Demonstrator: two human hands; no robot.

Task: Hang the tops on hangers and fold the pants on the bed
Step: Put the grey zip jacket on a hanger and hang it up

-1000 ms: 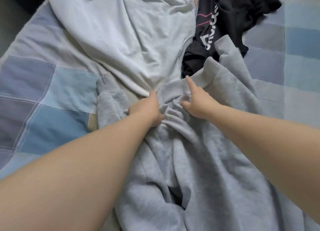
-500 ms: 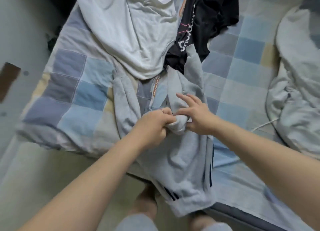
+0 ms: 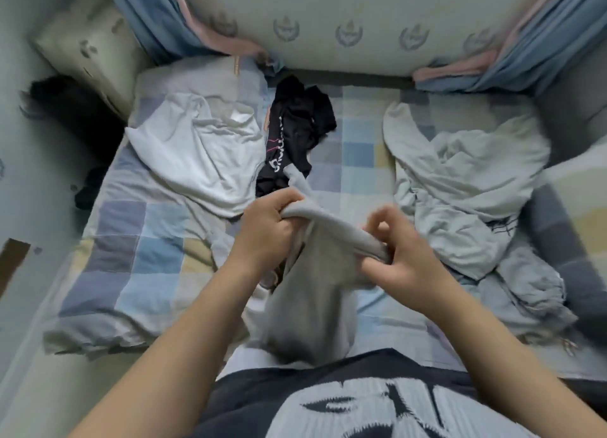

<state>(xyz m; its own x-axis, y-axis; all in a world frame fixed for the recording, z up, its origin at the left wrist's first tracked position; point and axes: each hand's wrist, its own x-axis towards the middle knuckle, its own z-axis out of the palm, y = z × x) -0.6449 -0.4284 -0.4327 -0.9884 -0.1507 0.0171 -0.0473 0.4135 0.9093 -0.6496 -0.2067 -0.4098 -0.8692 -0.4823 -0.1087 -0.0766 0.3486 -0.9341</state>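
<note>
— Head view: what changed?
— I've lifted the grey pants (image 3: pixel 315 283) off the bed (image 3: pixel 147 263); my left hand (image 3: pixel 266 227) and right hand (image 3: pixel 404 260) grip the waistband, ready to fold

Home bedroom, small and lived-in. A bed (image 3: pixel 138 240) is taking up most of the view, wearing a checked sheet in blue, grey and yellow patches. Loose clothes are lying across it: a white top (image 3: pixel 203 161), a black top (image 3: pixel 295 132), a pale heap (image 3: pixel 460 188) at right. A pillow (image 3: pixel 88 50) is leaning in the left corner. Blue curtains (image 3: pixel 154 17) with pink trim are hanging on both sides of a wall panel (image 3: pixel 328 20) printed with crest motifs. Bare floor (image 3: pixel 19 322) is showing at left.
</note>
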